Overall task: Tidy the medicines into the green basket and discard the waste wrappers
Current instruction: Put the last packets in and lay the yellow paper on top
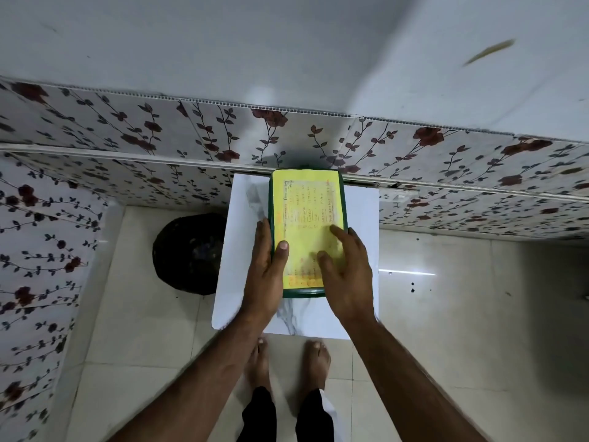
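Observation:
The green basket (302,293) stands on a small white marble-patterned table (306,323). A yellow printed paper (307,212) lies flat over the basket's top and hides everything inside. My left hand (266,275) rests along the basket's left side with its thumb on the paper. My right hand (345,272) lies flat on the paper's right part, fingers spread and pressing down. No medicines or wrappers show.
A black bin with a dark liner (188,253) sits on the tiled floor just left of the table. Floral wall panels (223,135) run behind and to the left. My bare feet (287,362) stand at the table's near edge.

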